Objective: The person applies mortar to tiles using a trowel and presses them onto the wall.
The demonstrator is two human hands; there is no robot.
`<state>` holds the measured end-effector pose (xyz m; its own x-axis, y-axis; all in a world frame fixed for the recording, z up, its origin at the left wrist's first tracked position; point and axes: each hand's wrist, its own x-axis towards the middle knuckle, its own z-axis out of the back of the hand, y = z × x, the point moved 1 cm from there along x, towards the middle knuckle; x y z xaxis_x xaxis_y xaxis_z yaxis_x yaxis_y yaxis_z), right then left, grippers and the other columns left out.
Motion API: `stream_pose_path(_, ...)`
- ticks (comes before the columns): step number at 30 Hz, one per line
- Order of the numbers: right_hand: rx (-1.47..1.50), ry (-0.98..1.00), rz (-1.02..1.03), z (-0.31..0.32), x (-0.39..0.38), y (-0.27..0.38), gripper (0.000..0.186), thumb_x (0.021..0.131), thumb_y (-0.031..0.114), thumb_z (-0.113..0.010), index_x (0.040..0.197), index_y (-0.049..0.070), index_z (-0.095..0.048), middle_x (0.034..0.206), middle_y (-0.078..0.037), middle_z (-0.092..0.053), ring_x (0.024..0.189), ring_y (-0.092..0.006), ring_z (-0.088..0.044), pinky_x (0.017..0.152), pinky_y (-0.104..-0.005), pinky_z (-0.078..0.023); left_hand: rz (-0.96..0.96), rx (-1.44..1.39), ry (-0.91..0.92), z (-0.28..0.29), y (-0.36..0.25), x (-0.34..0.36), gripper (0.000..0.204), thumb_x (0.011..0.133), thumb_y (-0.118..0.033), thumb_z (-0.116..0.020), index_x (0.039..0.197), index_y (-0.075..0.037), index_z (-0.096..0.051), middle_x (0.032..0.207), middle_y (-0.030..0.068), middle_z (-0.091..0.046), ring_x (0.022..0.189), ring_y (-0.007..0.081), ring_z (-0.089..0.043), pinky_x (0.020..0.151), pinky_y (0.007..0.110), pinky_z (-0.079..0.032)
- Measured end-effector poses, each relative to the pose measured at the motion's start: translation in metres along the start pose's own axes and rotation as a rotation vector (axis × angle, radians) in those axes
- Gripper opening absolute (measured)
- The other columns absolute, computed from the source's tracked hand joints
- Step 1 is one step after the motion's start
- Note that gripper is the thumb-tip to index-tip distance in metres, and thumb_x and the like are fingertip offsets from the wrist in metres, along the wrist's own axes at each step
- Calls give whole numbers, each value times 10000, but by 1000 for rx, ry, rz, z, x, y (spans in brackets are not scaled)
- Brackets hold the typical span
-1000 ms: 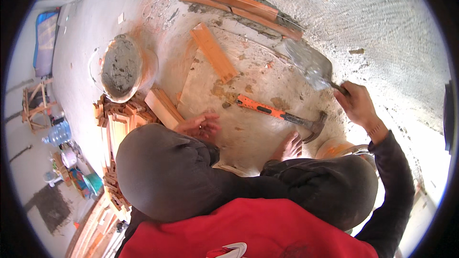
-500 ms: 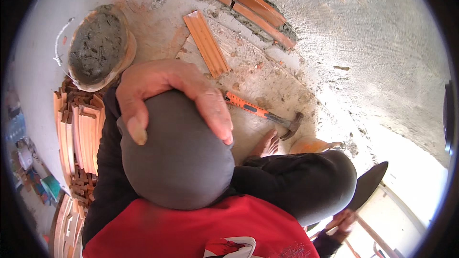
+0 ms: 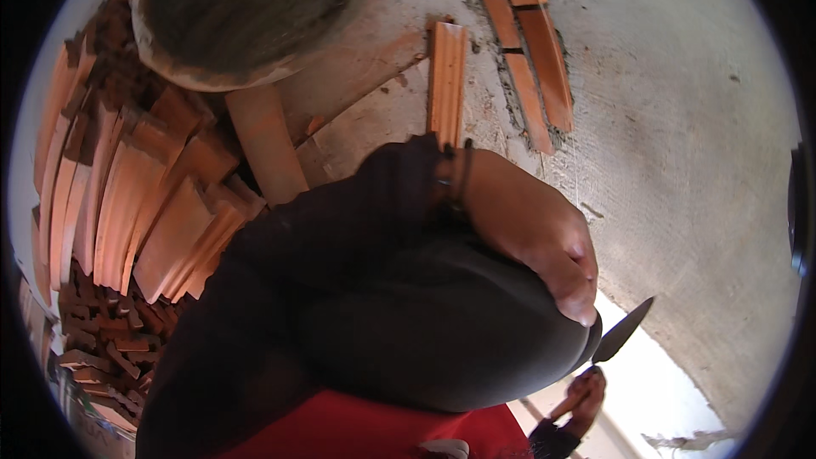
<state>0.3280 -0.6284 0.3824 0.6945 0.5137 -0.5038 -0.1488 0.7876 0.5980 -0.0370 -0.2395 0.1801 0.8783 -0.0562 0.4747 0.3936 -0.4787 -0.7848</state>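
Observation:
My left hand (image 3: 540, 234) lies over my raised knee (image 3: 459, 323) in dark trousers, its fingers bent close together and curled around the knee's edge. Some of its fingers are hidden. Dark bands circle that wrist, below a black sleeve. At the lower right, my right hand (image 3: 585, 395) is closed around the wooden handle of a trowel (image 3: 625, 331). The trowel's dark pointed blade tilts up to the right, apart from the wall. Beyond my left wrist lies a ribbed orange clay tile piece (image 3: 447, 76), partly covered by my arm.
A big round tub (image 3: 212, 81) holding grey mortar stands at the upper left. Stacked clay pieces (image 3: 127, 195) fill the left side, with broken-looking ones below. Two rows of clay pieces (image 3: 544, 59) set in mortar run along the foot of the grey wall (image 3: 680, 144).
My view has swung leftward and closer to the tub and stacks. My left hand and knee now appear farther right, and the orange-handled hammer is out of sight. The trowel stays in my right hand.

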Motion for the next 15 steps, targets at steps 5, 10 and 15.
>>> stream_pose_path(5,-317,338,403,-69,58,192,484,922,439,-708,1100,32,-516,825,-61,-567,674,-142,-582,544,-275,-472,-33,20,-10,1,-2,-1,519,937,-462,-656,1166,2,-706,1096,128,-737,1039,202,-671,943,310,-479)
stream_pose_path(10,-722,431,658,-224,72,324,343,981,360,-659,1034,49,-522,750,-1,-525,626,-71,-486,579,-225,-401,-131,61,-95,-3,-7,-15,485,940,-436,-644,1144,-1,-718,1094,126,-741,1033,187,-672,943,311,-481)
stream_pose_path(15,-1192,518,1244,-362,73,386,319,1050,321,-556,1018,6,-595,645,19,-438,556,-70,-384,511,-281,-313,-131,148,-199,-4,-13,-31,478,926,-423,-637,1132,0,-722,1102,137,-739,1052,219,-673,951,330,-482)
